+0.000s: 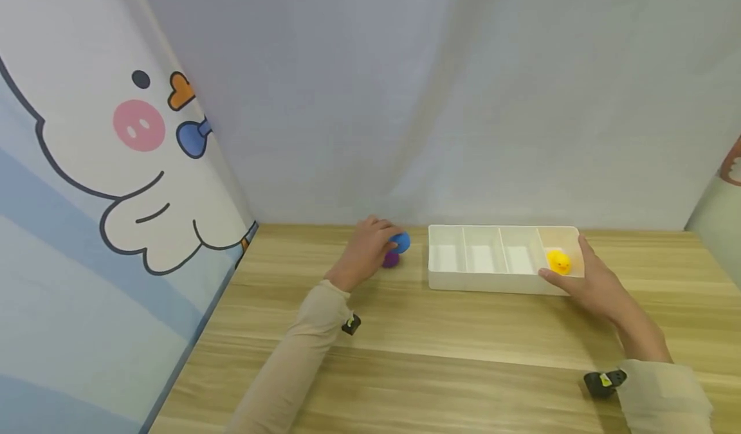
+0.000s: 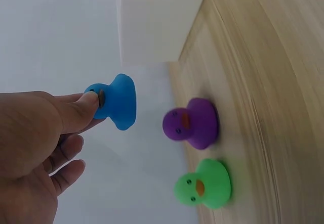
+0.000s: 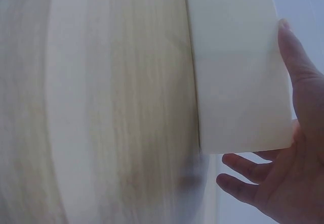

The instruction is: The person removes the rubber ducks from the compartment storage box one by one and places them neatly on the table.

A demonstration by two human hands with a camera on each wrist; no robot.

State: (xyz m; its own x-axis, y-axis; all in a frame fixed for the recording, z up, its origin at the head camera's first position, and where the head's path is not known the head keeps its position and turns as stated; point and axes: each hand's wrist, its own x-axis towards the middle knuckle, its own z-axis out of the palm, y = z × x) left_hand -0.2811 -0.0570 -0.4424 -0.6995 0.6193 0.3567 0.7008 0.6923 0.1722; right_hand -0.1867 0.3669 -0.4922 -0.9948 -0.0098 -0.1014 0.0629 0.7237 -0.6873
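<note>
My left hand (image 1: 366, 249) pinches a blue rubber duck (image 2: 121, 102) by its head between thumb and fingers, held above the wooden table. Below it a purple rubber duck (image 2: 202, 124) and a green one (image 2: 215, 184) stand side by side on the table; the green one is hidden behind the hand in the head view. To the right lies a white box (image 1: 486, 282) with several compartments in a row. A yellow rubber duck (image 1: 559, 262) sits in its rightmost compartment. My right hand (image 1: 602, 289) grips that end, thumb over the front rim, fingers around the side.
A pale grey curtain (image 1: 359, 99) hangs right behind the table's back edge. On the left stands a cloth panel (image 1: 75, 144) with a cartoon print. The wooden tabletop (image 1: 440, 357) stretches toward the front. Small black wrist devices (image 1: 602, 382) sit at both cuffs.
</note>
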